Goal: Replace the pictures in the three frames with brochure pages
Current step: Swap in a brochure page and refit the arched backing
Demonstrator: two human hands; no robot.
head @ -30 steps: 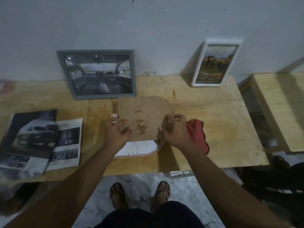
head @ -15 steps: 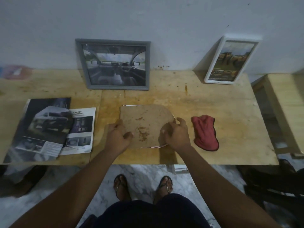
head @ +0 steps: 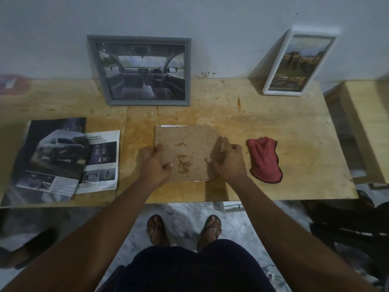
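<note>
1. Head view, writing: the loose brochure page (head: 101,163) at the left of the surface (head: 284,127) is headed "SAFETY". Its smaller print is too small to read. The open car brochure (head: 52,157) overlaps its left edge.
2. Task thing: the third frame (head: 207,179) lies face down at mid-surface under its brown backing board (head: 185,148). Only a thin pink rim shows at the near right corner. A white paper edge (head: 172,125) shows at the far side.
3. Left hand (head: 154,163): the fingers are curled round the board's left edge, with the thumb on top.
4. Right hand (head: 228,163): the fingers grasp the board's right edge, with the thumb on top.
5. The grey frame (head: 139,39), showing a car interior, and the white frame (head: 282,93), showing an outdoor scene, lean against the wall.
6. The red cloth (head: 264,159) lies just right of the right hand, apart from it.
7. Change: one second ago the board's near edge was raised, exposing the frame's white inside. It now lies nearly flat. The cloth, then partly hidden by the right hand, is fully visible.
</note>
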